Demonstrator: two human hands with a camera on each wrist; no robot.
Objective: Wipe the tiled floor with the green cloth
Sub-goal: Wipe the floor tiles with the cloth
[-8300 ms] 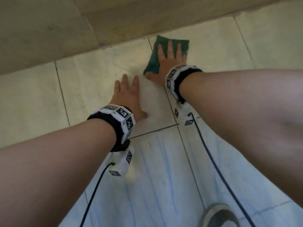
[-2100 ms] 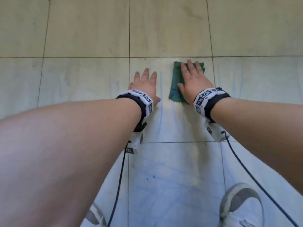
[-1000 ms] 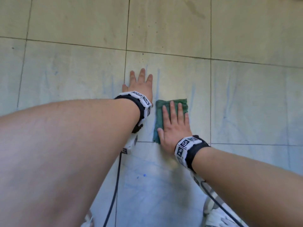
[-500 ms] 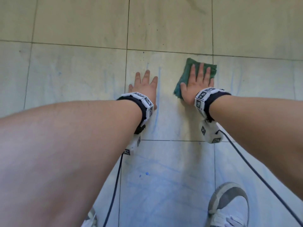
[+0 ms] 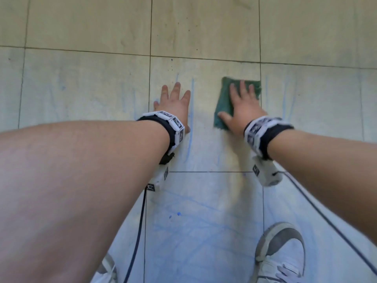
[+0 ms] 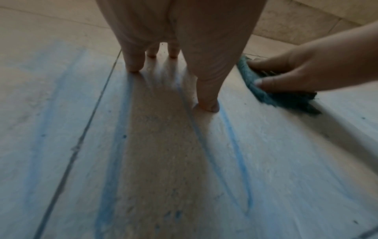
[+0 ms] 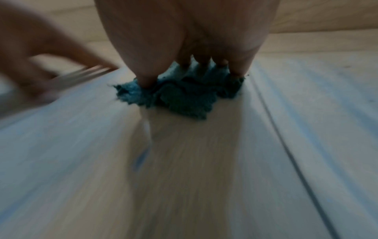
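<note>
I count one folded dark green cloth [image 5: 223,103] at frame centre-right, my right hand [image 5: 242,109] flat on it, grip wide; left hand [image 5: 175,107] spread on the pale tiled floor [image 5: 85,84]. Two white sneakers [image 5: 279,254] below. The cloth sits lower than half a second ago.

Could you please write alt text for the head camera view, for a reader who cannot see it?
The right hand presses a green cloth flat on the tiled floor, while the left hand rests flat beside it. Blue streaks mark the tiles, and a white shoe shows below.

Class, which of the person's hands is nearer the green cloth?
Right. The right hand presses flat on the cloth; the left hand rests on the bare floor to the cloth's left, apart from it.
</note>
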